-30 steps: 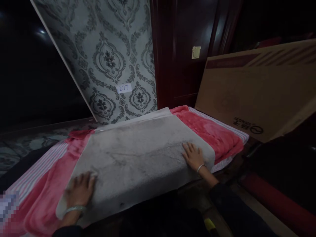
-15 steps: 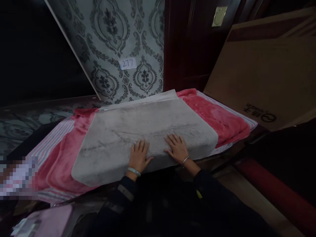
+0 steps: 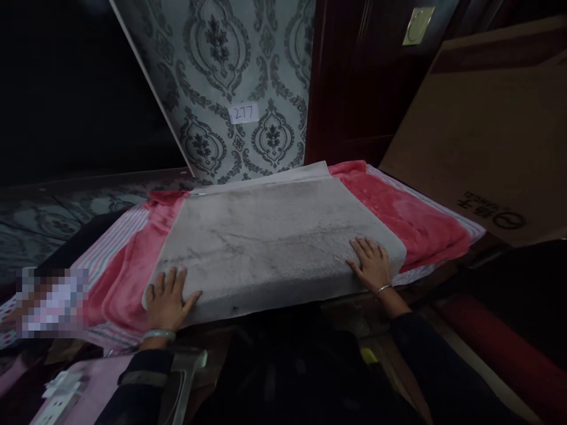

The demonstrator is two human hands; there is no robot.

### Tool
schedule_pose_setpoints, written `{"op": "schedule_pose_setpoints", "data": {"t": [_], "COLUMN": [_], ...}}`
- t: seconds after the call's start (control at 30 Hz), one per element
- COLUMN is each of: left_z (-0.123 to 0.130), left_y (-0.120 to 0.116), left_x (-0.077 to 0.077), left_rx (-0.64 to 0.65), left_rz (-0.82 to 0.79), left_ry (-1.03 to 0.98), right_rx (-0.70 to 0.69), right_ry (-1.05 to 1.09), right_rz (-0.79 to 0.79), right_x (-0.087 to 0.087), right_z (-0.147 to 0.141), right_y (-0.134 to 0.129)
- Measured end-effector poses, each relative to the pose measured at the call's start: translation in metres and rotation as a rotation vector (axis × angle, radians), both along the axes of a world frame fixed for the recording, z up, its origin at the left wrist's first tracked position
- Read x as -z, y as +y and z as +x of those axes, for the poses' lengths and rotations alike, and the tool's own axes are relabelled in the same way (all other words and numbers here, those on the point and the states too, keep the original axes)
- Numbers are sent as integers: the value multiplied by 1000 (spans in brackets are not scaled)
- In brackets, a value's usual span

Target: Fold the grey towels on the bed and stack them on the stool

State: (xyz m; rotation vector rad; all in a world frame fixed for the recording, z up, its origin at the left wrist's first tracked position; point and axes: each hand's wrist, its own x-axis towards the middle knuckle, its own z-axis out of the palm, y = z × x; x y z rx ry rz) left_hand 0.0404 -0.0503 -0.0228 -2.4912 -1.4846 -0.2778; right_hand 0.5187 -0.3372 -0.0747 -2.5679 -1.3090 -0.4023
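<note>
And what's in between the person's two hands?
Just a stretch of lightly creased grey cloth, with nothing seen lying on it, between the left hand and right hand. The head view shows this.

Reads "277" on a white paper slip (image 3: 244,113), written by hand in blue (clear enough even in this dim light), up on the patterned wallpaper (image 3: 217,65). On the brown cardboard box (image 3: 496,136), shows dark printed Chinese characters (image 3: 481,204) beside a round emblem (image 3: 509,221), with smaller Latin letters alongside, seemingly "YANGZI". Looks too faint and slanted there to be sure of every stroke.
</note>
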Motion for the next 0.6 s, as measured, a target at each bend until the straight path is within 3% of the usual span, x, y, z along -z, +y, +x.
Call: {"op": "schedule_pose_setpoints", "data": {"t": [0.13,0.27,0.6], "left_z": [-19,-30,-39], "left_y": [0,-4,-9], "left_x": [2,8,9], "left_rx": [-108,-125,-207], "left_rz": [-1,3,-44], "left_ry": [-132,-295,-570], "right_rx": [137,247,245], "right_ry": [-1,42,284], "right_rz": [81,191,514], "right_x": [5,17,41], "right_z": [24,46,73], "right_y": [-23,-43,-51]}}
